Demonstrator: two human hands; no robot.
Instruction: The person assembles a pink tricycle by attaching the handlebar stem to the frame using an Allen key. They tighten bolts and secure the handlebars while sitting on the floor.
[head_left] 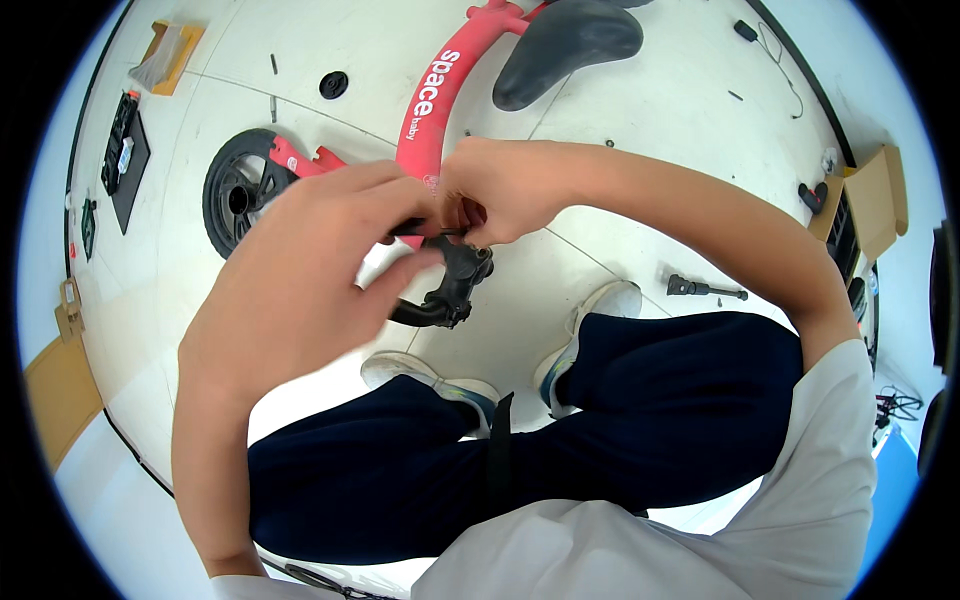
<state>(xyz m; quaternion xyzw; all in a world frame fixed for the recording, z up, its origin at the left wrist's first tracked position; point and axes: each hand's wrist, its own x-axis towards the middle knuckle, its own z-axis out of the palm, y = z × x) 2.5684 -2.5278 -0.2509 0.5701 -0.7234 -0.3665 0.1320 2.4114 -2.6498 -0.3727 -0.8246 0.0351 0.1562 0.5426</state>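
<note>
White floor point(640, 130) carries a red balance-bike frame point(435, 95), one wheel point(235, 190) fitted, saddle point(565, 40) alongside. Left hand point(300, 270) and right hand point(500, 190) pinch a tool at the black stem clamp point(455, 285); assembly looks partway.

An open brown cardboard box point(878, 200) sits at the floor's right edge, a flat cardboard tray point(172, 55) top left.

Both hands point(400, 235) at the clamp point(455, 280) below the frame point(440, 90), wheel point(235, 190) left, saddle point(565, 45) beyond.
</note>
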